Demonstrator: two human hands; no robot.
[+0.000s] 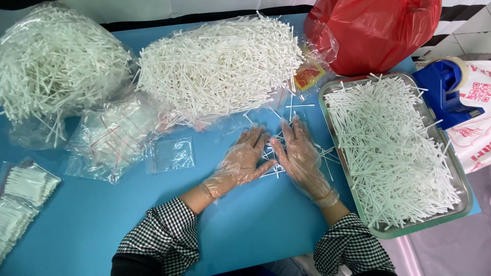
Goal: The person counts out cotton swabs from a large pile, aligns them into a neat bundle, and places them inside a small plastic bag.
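Note:
My left hand [241, 160] and my right hand [300, 156], both in clear plastic gloves, lie flat on the blue table [245, 225] with fingers spread. Between and under them lies a small scatter of thin white sticks [273, 148], which both hands touch. Neither hand grips anything. My sleeves are black-and-white checked.
A metal tray [463, 204] heaped with white sticks sits at the right. A big pile of sticks [220, 64] on clear plastic lies behind, a bagged heap [53, 61] at far left. Empty small clear bags [171, 154], packed bags [25, 186], a red bag [373, 30], a blue tape dispenser [445, 89].

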